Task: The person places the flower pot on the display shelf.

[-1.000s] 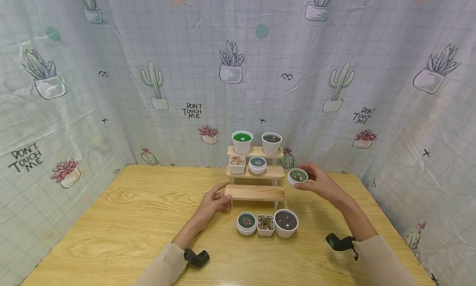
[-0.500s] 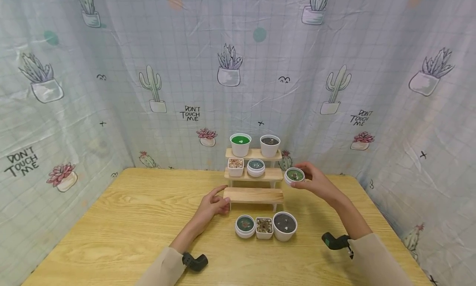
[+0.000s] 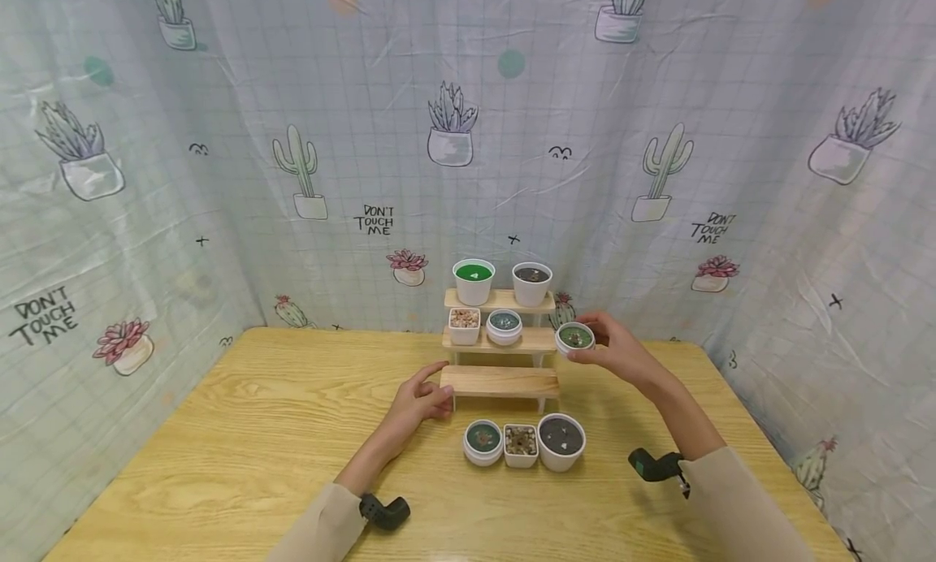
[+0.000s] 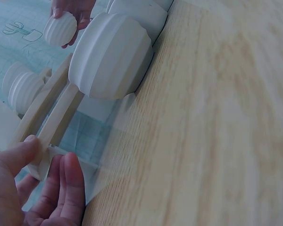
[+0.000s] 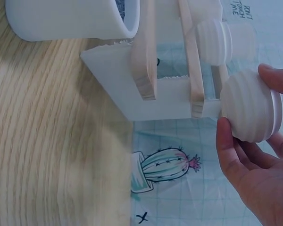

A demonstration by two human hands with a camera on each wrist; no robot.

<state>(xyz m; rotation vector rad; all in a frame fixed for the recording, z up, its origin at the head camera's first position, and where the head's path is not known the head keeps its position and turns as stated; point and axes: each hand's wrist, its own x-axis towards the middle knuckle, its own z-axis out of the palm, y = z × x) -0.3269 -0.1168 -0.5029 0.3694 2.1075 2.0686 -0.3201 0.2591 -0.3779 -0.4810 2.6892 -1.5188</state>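
Note:
My right hand (image 3: 620, 352) holds a small round white pot (image 3: 574, 339) with a green filling, thumb on one side and fingers on the other. It is raised at the right end of the middle step of a wooden three-tier stand (image 3: 500, 381). Ribbed sides show on this held pot (image 5: 249, 106) in the right wrist view. My left hand (image 3: 415, 404) grips the left end of the lowest step, with the thumb on the wood and fingers curled at the edge. On the middle step are a square pebble pot (image 3: 464, 326) and a round blue-green pot (image 3: 504, 326).
The top step bears a bright green pot (image 3: 474, 283) and a dark-filled pot (image 3: 532, 284). In front of the stand a round pot (image 3: 483, 443), a square pebble pot (image 3: 521, 447) and a larger dark-filled pot (image 3: 561, 443) stand in a row. A cactus-print curtain (image 3: 329, 99) hangs behind the table.
My right hand has moved a little left and up with the round pot, closer to the middle step. My left hand stays on the stand.

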